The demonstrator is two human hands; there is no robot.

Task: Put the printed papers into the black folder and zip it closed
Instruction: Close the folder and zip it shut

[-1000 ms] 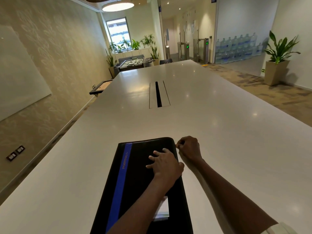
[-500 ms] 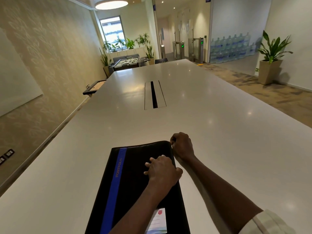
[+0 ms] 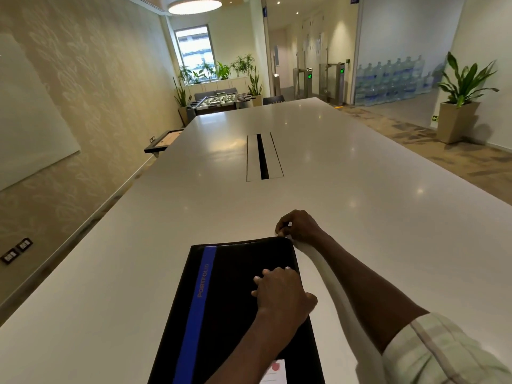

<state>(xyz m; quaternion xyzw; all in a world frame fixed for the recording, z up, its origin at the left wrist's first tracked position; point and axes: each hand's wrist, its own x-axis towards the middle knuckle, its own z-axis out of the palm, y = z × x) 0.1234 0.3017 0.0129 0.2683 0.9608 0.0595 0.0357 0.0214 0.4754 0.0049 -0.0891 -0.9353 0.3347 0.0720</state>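
Two hands on the black folder (image 3: pixel 235 300) lying shut on the desk (image 3: pixel 138 273).

Head view: the left hand (image 3: pixel 282 296) lies flat, fingers spread, pressing the cover just near of the right hand's grip. The right hand (image 3: pixel 300 227) pinches closed at the folder's far right corner; whatever it pinches is too small to tell. A printed paper (image 3: pixel 274 371) pokes out beneath the left forearm, at the folder's near edge.

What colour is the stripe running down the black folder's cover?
Blue, on the stripe lettered "PORTFOLIO"; clearest in the head view.
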